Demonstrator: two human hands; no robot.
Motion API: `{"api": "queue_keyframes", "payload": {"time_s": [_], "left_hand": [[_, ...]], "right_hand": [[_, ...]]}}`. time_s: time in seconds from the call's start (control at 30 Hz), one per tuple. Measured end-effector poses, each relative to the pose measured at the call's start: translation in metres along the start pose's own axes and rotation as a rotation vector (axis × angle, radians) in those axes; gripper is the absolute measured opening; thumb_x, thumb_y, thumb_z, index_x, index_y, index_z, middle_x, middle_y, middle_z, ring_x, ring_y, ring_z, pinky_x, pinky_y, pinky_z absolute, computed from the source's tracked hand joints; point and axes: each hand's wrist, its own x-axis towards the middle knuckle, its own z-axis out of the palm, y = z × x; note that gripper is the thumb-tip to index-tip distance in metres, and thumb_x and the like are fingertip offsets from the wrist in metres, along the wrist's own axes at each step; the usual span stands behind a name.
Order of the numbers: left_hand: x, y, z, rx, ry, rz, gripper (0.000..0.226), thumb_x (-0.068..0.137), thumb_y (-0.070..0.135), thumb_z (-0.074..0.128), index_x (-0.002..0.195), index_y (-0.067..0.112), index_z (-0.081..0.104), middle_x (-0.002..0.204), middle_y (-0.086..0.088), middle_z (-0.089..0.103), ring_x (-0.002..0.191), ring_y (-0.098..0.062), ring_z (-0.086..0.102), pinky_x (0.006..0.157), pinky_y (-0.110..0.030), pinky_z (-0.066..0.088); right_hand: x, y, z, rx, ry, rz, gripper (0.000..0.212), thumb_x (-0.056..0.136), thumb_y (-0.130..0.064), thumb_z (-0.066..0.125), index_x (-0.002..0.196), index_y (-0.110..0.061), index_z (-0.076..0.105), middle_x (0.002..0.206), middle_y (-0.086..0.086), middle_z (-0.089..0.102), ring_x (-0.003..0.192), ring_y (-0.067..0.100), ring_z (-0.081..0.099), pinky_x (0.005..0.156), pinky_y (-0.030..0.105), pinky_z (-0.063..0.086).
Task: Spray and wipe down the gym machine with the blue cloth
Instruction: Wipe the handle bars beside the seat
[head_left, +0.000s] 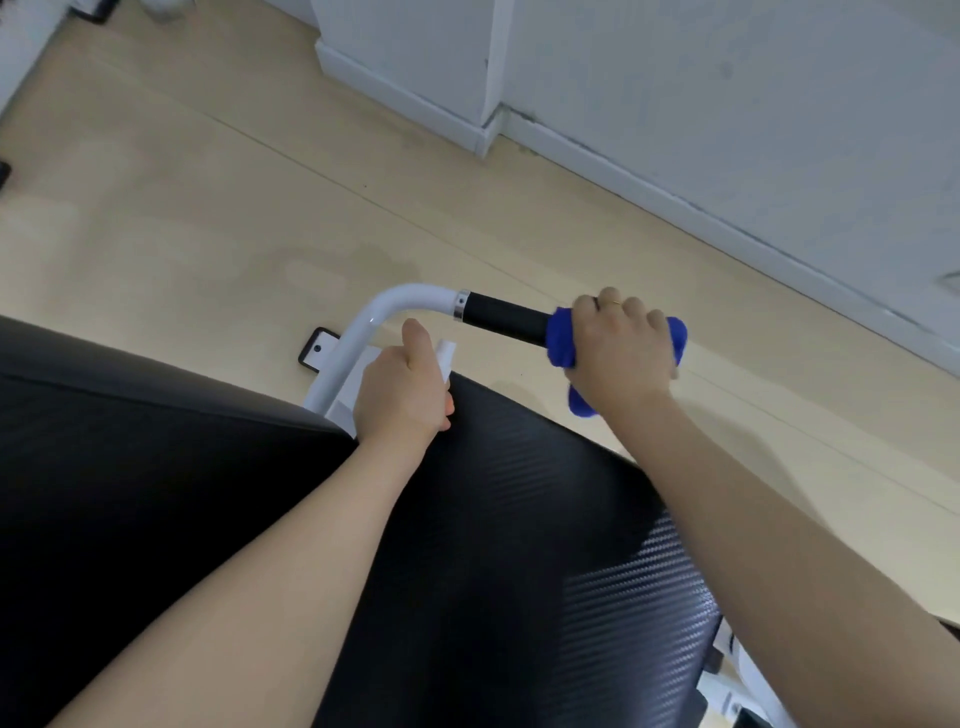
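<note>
Blue cloth (563, 338) wraps the outer end of the machine's black foam grip (504, 325) — right hand (621, 351) curled around it, squeezing cloth onto the bar. Left hand (402, 387) grips a white spray bottle (448, 358), mostly hidden by the fingers, just beside the white curved tube (363, 327). Both forearms cross above the black textured pad (493, 545) — pale wood floor (208, 208) beyond, white skirting along the wall (727, 130).
</note>
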Motion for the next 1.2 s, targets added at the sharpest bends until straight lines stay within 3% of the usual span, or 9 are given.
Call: {"api": "queue_keyframes", "payload": {"time_s": [0.13, 0.3, 0.4, 0.6, 0.8, 0.93, 1.0, 1.13, 1.2], "left_hand": [[0.001, 0.001, -0.001, 0.007, 0.005, 0.007, 0.056, 0.097, 0.04, 0.014, 0.066, 0.009, 0.049, 0.052, -0.005, 0.055, 0.049, -0.025, 0.053, 0.08, -0.047, 0.053], [0.001, 0.0, 0.001, 0.018, -0.015, 0.014, 0.053, 0.097, 0.036, 0.016, 0.078, 0.005, 0.053, 0.056, -0.008, 0.057, 0.054, -0.027, 0.055, 0.081, -0.049, 0.053], [0.005, -0.001, 0.002, 0.024, 0.001, 0.012, 0.056, 0.096, 0.041, 0.015, 0.064, 0.01, 0.05, 0.05, -0.004, 0.055, 0.046, -0.024, 0.052, 0.076, -0.045, 0.052], [0.002, -0.001, 0.0, -0.013, -0.016, 0.002, 0.06, 0.096, 0.046, 0.014, 0.064, 0.011, 0.05, 0.051, -0.005, 0.054, 0.048, -0.024, 0.051, 0.077, -0.046, 0.052], [0.002, 0.0, -0.002, 0.002, -0.027, 0.011, 0.06, 0.097, 0.045, 0.014, 0.061, 0.012, 0.049, 0.051, -0.004, 0.055, 0.051, -0.026, 0.055, 0.079, -0.045, 0.053], [0.004, 0.0, -0.003, 0.005, -0.027, 0.017, 0.056, 0.098, 0.042, 0.016, 0.063, 0.012, 0.047, 0.055, -0.006, 0.056, 0.06, -0.029, 0.059, 0.08, -0.046, 0.053], [0.004, -0.001, -0.004, 0.024, -0.029, 0.008, 0.06, 0.097, 0.044, 0.013, 0.062, 0.01, 0.049, 0.053, -0.005, 0.056, 0.053, -0.026, 0.056, 0.08, -0.046, 0.054], [0.007, 0.0, -0.004, 0.034, -0.046, -0.002, 0.059, 0.097, 0.042, 0.013, 0.068, 0.009, 0.051, 0.054, -0.005, 0.056, 0.051, -0.025, 0.056, 0.082, -0.049, 0.053], [0.008, -0.001, -0.003, 0.024, -0.041, -0.012, 0.059, 0.097, 0.042, 0.014, 0.063, 0.01, 0.051, 0.051, -0.005, 0.056, 0.048, -0.024, 0.054, 0.081, -0.049, 0.054]], "right_hand": [[-0.004, 0.004, -0.005, -0.091, -0.023, 0.041, 0.018, 0.083, -0.019, 0.053, 0.097, -0.009, 0.051, 0.089, 0.007, 0.049, 0.079, 0.026, 0.043, 0.071, 0.036, 0.032], [0.033, -0.073, -0.018, -0.025, 0.01, -0.117, 0.024, 0.087, -0.019, 0.049, 0.109, -0.008, 0.052, 0.109, 0.01, 0.055, 0.101, 0.029, 0.047, 0.082, 0.037, 0.034], [0.05, -0.09, -0.015, -0.017, 0.044, -0.191, 0.023, 0.086, -0.018, 0.051, 0.107, -0.009, 0.05, 0.105, 0.008, 0.055, 0.096, 0.026, 0.047, 0.076, 0.034, 0.031], [0.019, -0.022, -0.004, -0.022, -0.012, -0.106, 0.014, 0.081, -0.012, 0.054, 0.094, -0.01, 0.049, 0.08, 0.005, 0.042, 0.071, 0.024, 0.038, 0.066, 0.034, 0.03], [-0.015, 0.033, 0.006, 0.003, -0.071, 0.103, 0.014, 0.081, -0.01, 0.05, 0.081, -0.011, 0.036, 0.075, 0.004, 0.045, 0.069, 0.025, 0.04, 0.068, 0.034, 0.032], [-0.012, 0.026, -0.003, -0.043, -0.06, 0.026, 0.016, 0.081, -0.012, 0.054, 0.094, -0.008, 0.046, 0.091, 0.009, 0.053, 0.082, 0.027, 0.045, 0.073, 0.035, 0.033], [-0.009, 0.014, -0.009, -0.027, -0.01, -0.005, 0.024, 0.08, -0.019, 0.06, 0.098, -0.006, 0.05, 0.094, 0.01, 0.054, 0.087, 0.03, 0.051, 0.076, 0.037, 0.038], [-0.001, -0.025, -0.01, 0.056, 0.309, -0.136, 0.034, 0.059, -0.011, 0.075, 0.089, -0.003, 0.061, 0.079, 0.013, 0.06, 0.069, 0.032, 0.056, 0.062, 0.036, 0.044], [0.015, -0.05, -0.008, 0.04, 0.265, -0.159, 0.042, 0.065, -0.025, 0.075, 0.1, -0.006, 0.061, 0.09, 0.011, 0.062, 0.077, 0.03, 0.057, 0.067, 0.036, 0.044]]}}
